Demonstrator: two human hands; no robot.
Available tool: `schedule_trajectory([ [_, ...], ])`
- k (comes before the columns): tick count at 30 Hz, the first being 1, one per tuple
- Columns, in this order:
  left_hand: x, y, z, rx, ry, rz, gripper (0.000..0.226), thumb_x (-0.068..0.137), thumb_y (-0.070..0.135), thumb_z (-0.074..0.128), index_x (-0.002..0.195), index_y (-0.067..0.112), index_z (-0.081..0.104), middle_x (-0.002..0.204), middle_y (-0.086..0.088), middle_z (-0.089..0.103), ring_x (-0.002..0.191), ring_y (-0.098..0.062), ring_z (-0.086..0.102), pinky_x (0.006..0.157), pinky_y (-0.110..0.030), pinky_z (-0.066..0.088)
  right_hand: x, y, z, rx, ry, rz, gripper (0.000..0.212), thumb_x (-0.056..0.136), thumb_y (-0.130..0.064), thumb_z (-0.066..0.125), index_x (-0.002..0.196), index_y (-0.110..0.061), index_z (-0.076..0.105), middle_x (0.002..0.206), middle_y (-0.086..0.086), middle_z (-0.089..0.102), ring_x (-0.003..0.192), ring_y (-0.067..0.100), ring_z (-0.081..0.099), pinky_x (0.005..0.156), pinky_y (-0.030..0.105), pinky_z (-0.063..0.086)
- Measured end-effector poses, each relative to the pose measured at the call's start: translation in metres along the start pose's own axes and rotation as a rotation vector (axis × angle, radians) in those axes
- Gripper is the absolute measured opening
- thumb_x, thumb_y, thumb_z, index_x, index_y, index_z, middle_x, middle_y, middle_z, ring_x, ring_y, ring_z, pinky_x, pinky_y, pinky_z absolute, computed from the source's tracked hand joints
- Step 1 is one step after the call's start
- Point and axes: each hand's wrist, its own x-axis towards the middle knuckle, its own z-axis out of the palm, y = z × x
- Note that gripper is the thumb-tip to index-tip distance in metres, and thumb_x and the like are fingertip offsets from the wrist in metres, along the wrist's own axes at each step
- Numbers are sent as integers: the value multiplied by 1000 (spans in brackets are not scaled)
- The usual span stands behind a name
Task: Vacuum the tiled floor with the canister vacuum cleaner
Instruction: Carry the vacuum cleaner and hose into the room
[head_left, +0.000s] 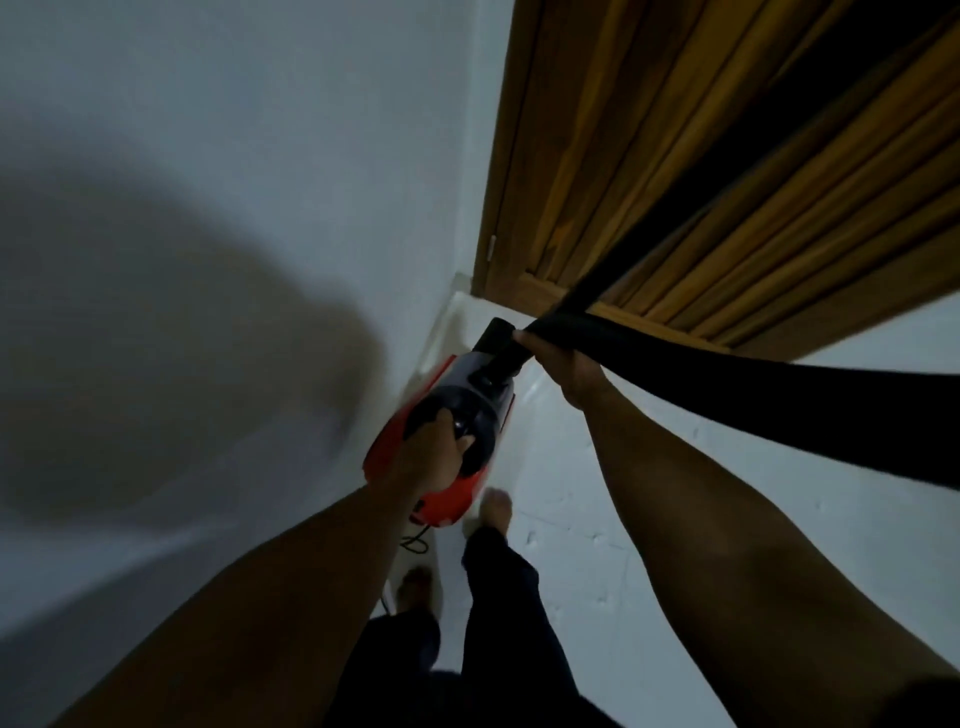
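A red and black canister vacuum cleaner (457, 410) hangs above the white tiled floor (597, 545) close to the wall. My left hand (431, 457) grips its black top handle from above. My right hand (561, 364) holds the black hose (753, 405) where it joins the vacuum's front end. The hose runs off to the right edge, and a second black stretch of it rises toward the upper right in front of the door. The nozzle is out of sight.
A white wall (234, 208) fills the left side and meets the floor in the corner ahead. A brown wooden door and frame (675, 156) stand at the upper right. My bare feet (496, 506) and dark trousers are below the vacuum, with its thin cord (413, 543) trailing beside them.
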Motion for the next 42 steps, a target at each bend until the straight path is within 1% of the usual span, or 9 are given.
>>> schedule_trajectory([
  [2,-40,-2,1,-1,-28,55,30,104,31,48,122,6,48,91,-9,65,82,-22,65,77,-32,54,-42,4,-5,41,7,36,10,97,-17,68,95,-9,65,123,18,60,123,30,55,116,41,38],
  [7,-111,-9,19,62,19,89,37,102,35,51,128,10,47,120,-16,63,110,-30,61,102,-47,48,-115,25,-15,106,62,40,35,91,-28,77,113,-6,61,139,21,58,132,33,53,117,47,39],
  [13,-196,-22,62,81,125,182,37,102,37,50,132,14,47,120,-9,64,96,-17,58,89,-32,46,-211,47,-31,69,26,-68,53,89,-34,78,127,-2,61,137,16,58,128,31,55,114,47,42],
  [18,-275,-37,114,86,178,187,43,102,36,51,135,11,45,124,-13,62,109,-27,61,95,-37,47,-313,83,-49,123,3,-95,43,100,-26,65,132,2,57,137,21,56,135,34,49,108,37,40],
  [21,-326,-50,143,92,165,182,48,102,37,51,141,11,41,127,-14,61,112,-29,60,97,-38,47,-367,113,-52,146,6,-149,33,96,-31,70,119,-14,54,128,6,54,136,28,48,118,36,35],
  [24,-366,-66,167,93,148,172,50,101,39,50,143,13,40,130,-13,60,115,-29,59,101,-40,47,-400,142,-50,174,36,-180,48,89,-38,78,122,-14,52,136,11,56,134,28,50,120,47,34],
  [34,-484,-148,249,63,92,184,48,101,39,50,140,13,41,122,-12,65,109,-26,63,98,-40,49,-525,239,-11,219,14,-197,67,77,-50,82,129,-19,53,138,4,55,135,22,49,121,46,35],
  [39,-559,-215,284,50,82,209,47,101,38,51,141,15,40,120,-10,65,104,-22,62,95,-36,49,-610,289,31,248,42,-176,44,90,-34,77,121,-27,48,131,-4,51,130,13,45,121,36,31],
  [42,-605,-255,303,75,74,197,45,102,36,50,140,13,41,119,-11,64,94,-14,54,87,-29,44,-658,322,63,277,43,-159,71,76,-51,83,133,-26,50,141,-2,52,138,19,46,121,43,35],
])
